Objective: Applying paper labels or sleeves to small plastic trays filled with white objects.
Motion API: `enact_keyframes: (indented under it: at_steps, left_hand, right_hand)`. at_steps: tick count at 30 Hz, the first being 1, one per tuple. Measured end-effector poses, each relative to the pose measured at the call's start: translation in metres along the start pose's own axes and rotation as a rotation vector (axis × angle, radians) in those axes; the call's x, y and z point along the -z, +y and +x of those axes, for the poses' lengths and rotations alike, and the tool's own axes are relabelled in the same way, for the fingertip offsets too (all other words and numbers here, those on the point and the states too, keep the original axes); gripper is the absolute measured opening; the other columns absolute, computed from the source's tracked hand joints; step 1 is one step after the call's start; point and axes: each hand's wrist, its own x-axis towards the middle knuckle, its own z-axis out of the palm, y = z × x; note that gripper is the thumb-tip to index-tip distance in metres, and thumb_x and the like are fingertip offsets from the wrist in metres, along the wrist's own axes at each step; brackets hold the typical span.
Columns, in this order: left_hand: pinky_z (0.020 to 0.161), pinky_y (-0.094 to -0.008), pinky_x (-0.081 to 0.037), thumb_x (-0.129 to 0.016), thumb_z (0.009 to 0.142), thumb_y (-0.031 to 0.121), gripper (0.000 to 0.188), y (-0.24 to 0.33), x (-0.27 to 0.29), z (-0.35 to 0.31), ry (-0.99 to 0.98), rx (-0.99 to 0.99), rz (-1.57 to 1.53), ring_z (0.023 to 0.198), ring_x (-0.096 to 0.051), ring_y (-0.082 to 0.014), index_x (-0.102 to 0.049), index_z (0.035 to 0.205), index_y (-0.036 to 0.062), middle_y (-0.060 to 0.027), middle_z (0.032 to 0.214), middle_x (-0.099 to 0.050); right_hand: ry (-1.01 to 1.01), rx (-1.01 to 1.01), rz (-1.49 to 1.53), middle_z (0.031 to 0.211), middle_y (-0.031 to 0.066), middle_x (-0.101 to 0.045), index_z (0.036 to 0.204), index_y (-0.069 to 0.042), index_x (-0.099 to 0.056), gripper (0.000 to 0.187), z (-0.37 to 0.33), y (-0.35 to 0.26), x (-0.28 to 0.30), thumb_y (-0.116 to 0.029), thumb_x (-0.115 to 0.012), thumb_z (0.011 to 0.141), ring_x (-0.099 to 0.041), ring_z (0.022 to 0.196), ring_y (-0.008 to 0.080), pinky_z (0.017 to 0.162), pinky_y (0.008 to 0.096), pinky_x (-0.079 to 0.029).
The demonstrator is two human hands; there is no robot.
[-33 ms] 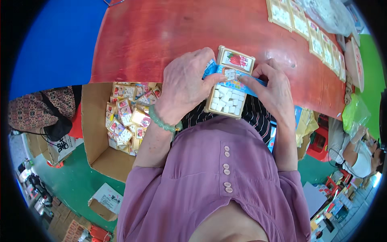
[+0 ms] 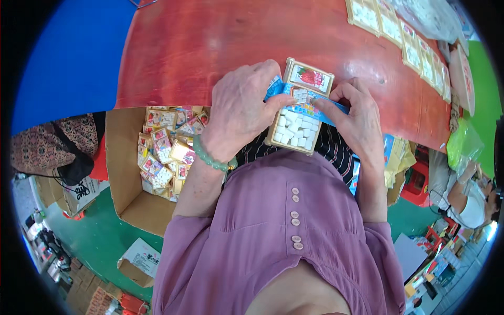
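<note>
At the front edge of the red table I have a clear, gold-tinted plastic case (image 2: 269, 137). Small white blocks (image 2: 295, 131) fill its near part, and a card with a strawberry picture (image 2: 310, 75) lies in its far part. A blue printed strip (image 2: 301, 107) runs across the middle of the case. My left hand (image 2: 244, 107) presses its thumb on the left part of this strip, its other fingers largely hidden behind. With thumb and bent index finger, my right hand (image 2: 356, 113) grips the strip's right part. Both thumb tips are close together.
Several similar cases stand in a row on the red table (image 2: 210, 47) at the far right. Below its left edge is a cardboard box (image 2: 126, 173) full of packed cases. Blue sheeting (image 2: 73, 63) covers the left. A person (image 2: 470, 202) sits at the far right.
</note>
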Motion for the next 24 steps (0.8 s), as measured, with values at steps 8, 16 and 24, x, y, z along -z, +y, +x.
enact_keyframes:
  at_steps: [8,16,24]
  left_hand:
    - [0.062,-0.04,-0.045,-0.076,0.067,0.031,0.034,0.018,-0.011,0.015,-0.1,-0.159,0.026,0.069,-0.054,-0.0276,-0.055,0.078,0.0068,-0.0062,0.072,-0.059]
    - [0.058,-0.0353,-0.042,-0.082,0.064,0.024,0.034,0.029,-0.027,0.03,-0.205,-0.287,-0.003,0.064,-0.054,-0.0232,-0.059,0.081,0.0061,-0.0071,0.068,-0.053]
    - [0.057,-0.0335,-0.042,-0.083,0.064,0.024,0.035,0.028,-0.027,0.032,-0.247,-0.283,0.026,0.062,-0.055,-0.0205,-0.059,0.081,0.0048,-0.007,0.067,-0.054]
  right_hand:
    - [0.053,-0.292,0.251,0.086,0.005,-0.062,0.083,-0.002,-0.06,0.019,-0.055,0.005,0.005,-0.015,-0.073,0.081,-0.056,0.069,0.0105,0.062,0.0267,-0.044]
    - [0.086,-0.572,1.235,0.1,0.0087,-0.065,0.103,0.001,-0.056,0.025,-0.089,0.053,-0.026,-0.005,-0.069,0.083,-0.061,0.09,0.012,0.082,0.0261,-0.049]
    - [0.036,-0.394,1.402,0.11,0.0116,-0.065,0.116,0.004,-0.057,0.036,-0.09,0.065,-0.038,0.001,-0.068,0.081,-0.061,0.103,0.0161,0.093,0.0314,-0.048]
